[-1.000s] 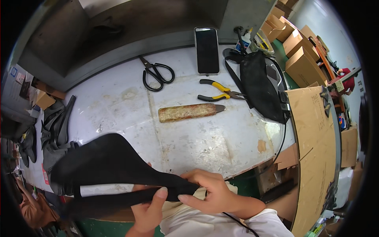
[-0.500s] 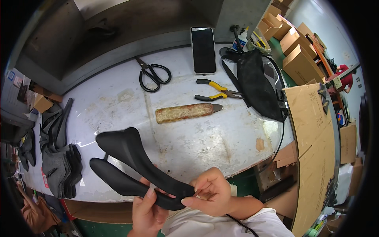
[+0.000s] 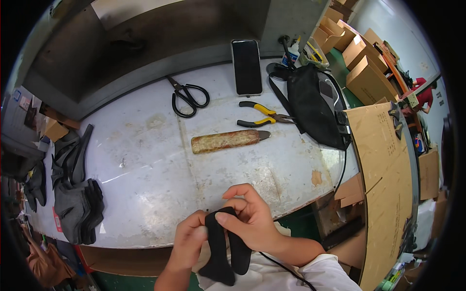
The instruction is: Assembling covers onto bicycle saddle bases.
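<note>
Black strap (image 3: 224, 245): had swung down off the table (image 3: 145, 160), now folded.
Left hand (image 3: 188, 237): fingers gripped it.
Right hand (image 3: 250, 220): pinched its top.

Table (image 3: 145, 184) layout: scissors (image 3: 187, 97) at back, phone (image 3: 246, 66) to their right, bag (image 3: 310, 104) right of phone near table's right edge. Pliers (image 3: 262, 114) lie btwn phone and wooden-handled tool (image 3: 228, 141), which sits mid-table in front of them. Pile of fabric pieces (image 3: 73, 189) on far left edge. Cardboard sheet (image 3: 383, 179) stands right of table, boxes (image 3: 359, 58) behind it. Left hand (image 3: 189, 240) and right hand (image 3: 250, 220) at front edge, folded strap piece (image 3: 225, 247) btwn them.
</note>
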`<state>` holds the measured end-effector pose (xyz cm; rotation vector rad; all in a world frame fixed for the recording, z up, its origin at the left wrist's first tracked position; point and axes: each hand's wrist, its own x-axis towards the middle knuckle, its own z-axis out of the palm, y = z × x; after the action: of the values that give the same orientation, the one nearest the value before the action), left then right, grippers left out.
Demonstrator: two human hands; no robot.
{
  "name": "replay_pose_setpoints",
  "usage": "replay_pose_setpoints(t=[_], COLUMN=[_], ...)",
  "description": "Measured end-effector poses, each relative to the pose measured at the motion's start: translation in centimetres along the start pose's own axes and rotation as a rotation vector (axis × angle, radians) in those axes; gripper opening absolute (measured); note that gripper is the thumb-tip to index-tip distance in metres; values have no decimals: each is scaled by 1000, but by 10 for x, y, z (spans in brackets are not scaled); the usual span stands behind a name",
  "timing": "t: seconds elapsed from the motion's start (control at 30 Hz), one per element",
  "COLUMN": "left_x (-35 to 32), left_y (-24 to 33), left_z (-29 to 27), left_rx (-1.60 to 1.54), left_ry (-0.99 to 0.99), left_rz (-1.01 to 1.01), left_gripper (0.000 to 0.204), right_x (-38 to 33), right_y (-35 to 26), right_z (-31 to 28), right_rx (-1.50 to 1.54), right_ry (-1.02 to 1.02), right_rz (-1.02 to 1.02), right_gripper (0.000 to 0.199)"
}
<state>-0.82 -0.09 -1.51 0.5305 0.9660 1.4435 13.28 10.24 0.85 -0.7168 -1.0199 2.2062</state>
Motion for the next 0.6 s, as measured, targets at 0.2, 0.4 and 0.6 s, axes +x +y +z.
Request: replay_pose_setpoints(t=[0.2,0.4,0.6], left_x=[4,9,3], left_y=[-1,-14,8], left_z=[14,7,23], left_rx=[78,386,-239], left_ry=[233,200,73], left_rz=[184,490,35], left_gripper=[19,22,20], right_x=[-7,-6,-9], right_y=[3,-9,-8], right_z=[0,-1,2], right_rx=[-92,101,-357], right_ry=[-42,-68,-138], right_rz=[17,166,-83], right_gripper=[37,36,38])
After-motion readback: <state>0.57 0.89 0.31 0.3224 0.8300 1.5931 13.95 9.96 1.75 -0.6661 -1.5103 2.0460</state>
